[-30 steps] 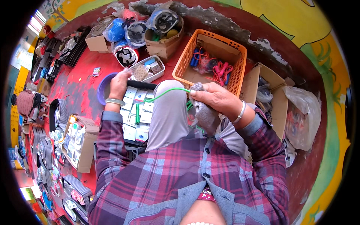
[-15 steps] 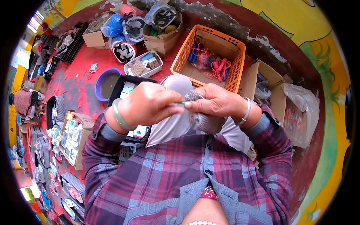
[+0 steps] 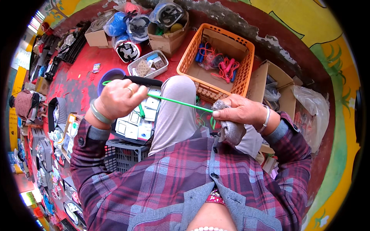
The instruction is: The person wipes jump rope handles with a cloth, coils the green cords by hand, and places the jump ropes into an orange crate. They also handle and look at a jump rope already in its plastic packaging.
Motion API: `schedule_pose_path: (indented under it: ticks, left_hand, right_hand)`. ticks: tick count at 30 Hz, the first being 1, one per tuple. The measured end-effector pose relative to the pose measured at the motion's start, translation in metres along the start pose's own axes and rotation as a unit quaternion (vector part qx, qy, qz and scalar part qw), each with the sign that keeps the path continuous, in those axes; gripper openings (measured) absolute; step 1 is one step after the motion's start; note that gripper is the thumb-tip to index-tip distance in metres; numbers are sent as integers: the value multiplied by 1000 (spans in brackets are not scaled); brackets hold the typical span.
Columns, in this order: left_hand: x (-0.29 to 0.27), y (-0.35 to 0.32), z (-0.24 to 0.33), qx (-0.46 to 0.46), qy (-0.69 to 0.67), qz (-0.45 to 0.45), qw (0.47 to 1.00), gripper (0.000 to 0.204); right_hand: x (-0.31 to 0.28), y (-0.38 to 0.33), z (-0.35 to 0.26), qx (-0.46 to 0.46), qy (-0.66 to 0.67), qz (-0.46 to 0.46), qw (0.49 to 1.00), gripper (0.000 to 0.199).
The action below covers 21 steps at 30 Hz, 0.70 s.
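A bright green cord (image 3: pixel 179 102) is stretched nearly straight between my two hands, in front of my lap. My left hand (image 3: pixel 118 99) is closed in a fist round it, and a free end sticks out past the fingers; another green piece hangs below that hand. My right hand (image 3: pixel 242 111) pinches the cord together with a worn grey cloth (image 3: pixel 232 133), which bunches below the fingers. A small green loop shows beside the cloth. Beneath my left hand, a black tray (image 3: pixel 131 140) holds several small white boxed items.
An orange basket (image 3: pixel 189 72) with skipping ropes stands ahead, a cardboard box (image 3: pixel 259 79) to its right. A white basket (image 3: pixel 163 68) and a purple basin (image 3: pixel 101 85) lie ahead left. Helmets (image 3: pixel 129 51) are farther off. A grey crate (image 3: pixel 127 159) is below the tray.
My hands have moved apart, the left going left and the right slightly right. A long stretch of green cord now shows between them, and the tray is more exposed.
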<state>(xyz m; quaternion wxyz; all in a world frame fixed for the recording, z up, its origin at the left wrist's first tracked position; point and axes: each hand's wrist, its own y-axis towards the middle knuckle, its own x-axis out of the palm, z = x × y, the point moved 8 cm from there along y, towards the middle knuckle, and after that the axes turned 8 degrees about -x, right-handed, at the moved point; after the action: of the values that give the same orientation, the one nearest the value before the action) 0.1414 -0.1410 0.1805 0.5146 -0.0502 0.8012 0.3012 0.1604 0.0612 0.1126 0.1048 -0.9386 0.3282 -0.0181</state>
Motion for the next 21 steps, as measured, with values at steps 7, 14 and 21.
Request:
schedule_pose_path:
  ticks: [7, 14, 21]
  left_hand:
    - [10, -31, -43, -44, 55, 12, 997, 22]
    - [35, -91, -99, -97, 106, -3, 990, 25]
    - [59, -139, -131, -152, 123, -20, 980, 22]
  right_hand:
    - [-6, -1, -2, 0, 12, 15, 1000, 30]
    - [-30, -21, 10, 44, -49, 52, 997, 32]
    - [-34, -29, 12, 61, -17, 65, 996, 29]
